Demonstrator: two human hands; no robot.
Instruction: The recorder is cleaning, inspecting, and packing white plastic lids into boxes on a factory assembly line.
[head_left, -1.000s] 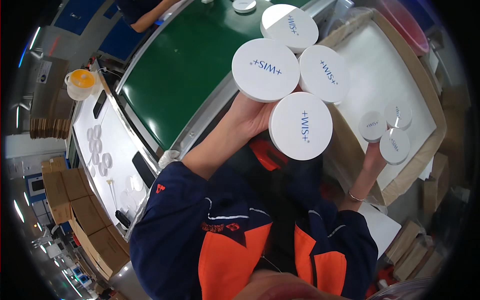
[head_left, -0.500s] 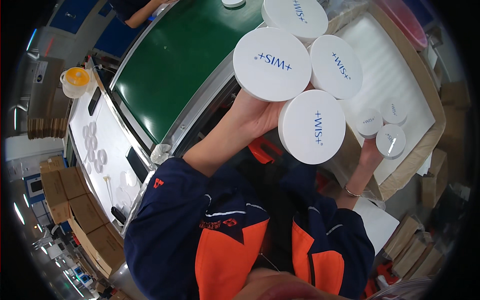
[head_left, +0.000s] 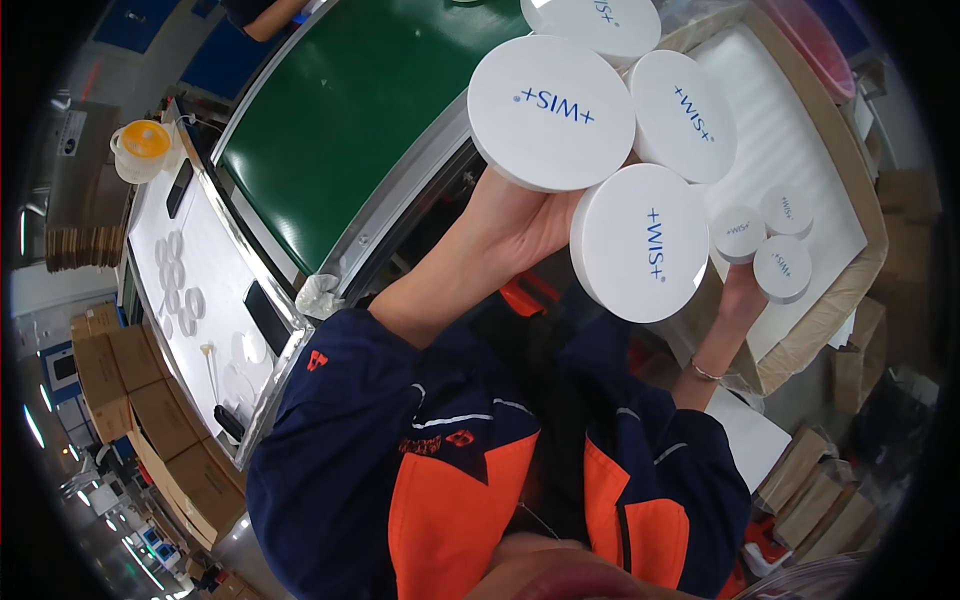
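Raised close in front of me, my left hand is wrapped round a cluster of several white round lids with blue print on top. Its fingertips are hidden behind them. Farther right, my right hand grips a group of 3 round white lids, also printed in blue, which look smaller in this view. That hand is over the near edge of a cardboard box with a white foam sheet inside. Whether jars sit under the lids, I cannot tell.
A green conveyor belt runs along the left. Beyond it a white table bears clear rings, a dark phone and a yellow-lidded container. Brown cartons stand lower left. A pink tub is behind the box. Another person's arm shows at the top.
My left hand has shifted slightly to the right with its lids, the nearest one moving right. The right hand's lids have tilted a little, and the glare on one has gone.
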